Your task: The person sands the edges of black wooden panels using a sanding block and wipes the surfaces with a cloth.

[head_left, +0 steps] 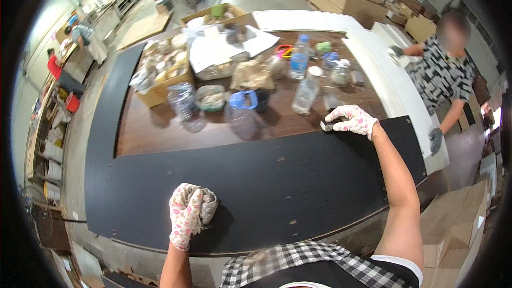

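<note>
The left hand (186, 214) (in a flowered glove) presses a crumpled grey cloth (208, 206) onto the near part of the flat black board (298, 181), fingers clenched around it. The right hand (352, 119), arm stretched far right, grasps a small dark block (326, 125) at the board's far edge.

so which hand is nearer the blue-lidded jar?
Right. The right hand rests on the dark panel's far edge, just right of the jar. The left hand presses a rag near the panel's near edge.

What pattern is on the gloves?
White with pink floral print on both hands, left and right; head view.
</note>
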A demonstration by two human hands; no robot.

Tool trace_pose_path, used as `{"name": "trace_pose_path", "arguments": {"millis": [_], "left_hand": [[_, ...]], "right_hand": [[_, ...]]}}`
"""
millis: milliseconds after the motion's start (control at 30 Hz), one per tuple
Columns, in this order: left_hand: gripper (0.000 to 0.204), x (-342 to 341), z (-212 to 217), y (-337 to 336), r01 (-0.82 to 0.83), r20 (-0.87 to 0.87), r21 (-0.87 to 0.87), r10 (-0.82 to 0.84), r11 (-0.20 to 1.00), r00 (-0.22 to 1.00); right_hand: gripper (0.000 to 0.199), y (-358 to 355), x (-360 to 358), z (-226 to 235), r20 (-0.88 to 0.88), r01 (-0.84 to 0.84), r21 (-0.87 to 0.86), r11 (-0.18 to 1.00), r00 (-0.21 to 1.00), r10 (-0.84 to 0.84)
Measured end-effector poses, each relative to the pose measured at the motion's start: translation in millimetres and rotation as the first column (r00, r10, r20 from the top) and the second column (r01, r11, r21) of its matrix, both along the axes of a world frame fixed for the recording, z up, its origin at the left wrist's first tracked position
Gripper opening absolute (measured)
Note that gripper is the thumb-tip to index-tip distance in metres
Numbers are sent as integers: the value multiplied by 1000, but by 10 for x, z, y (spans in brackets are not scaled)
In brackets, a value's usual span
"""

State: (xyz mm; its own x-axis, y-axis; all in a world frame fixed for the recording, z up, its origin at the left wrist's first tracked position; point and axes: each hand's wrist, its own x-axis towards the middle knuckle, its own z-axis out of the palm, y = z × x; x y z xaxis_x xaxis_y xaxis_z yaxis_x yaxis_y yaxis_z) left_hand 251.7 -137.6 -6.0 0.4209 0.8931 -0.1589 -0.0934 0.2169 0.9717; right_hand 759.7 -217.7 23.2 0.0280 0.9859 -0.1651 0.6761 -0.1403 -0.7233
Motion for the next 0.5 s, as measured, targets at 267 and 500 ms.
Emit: {"name": "trace_pose_path", "arguments": {"millis": [267,500], "left_hand": [[7,1260,-1,-298,51,-180,159,-22,986,983],[11,1737,190,-402,10,-219,479,109,878,970]], "right_hand": [[30,-1317,2038,74,50,275,-84,958,961,-272],[27,-2255,3375,-135,403,596,52,801,722,-563]]}}
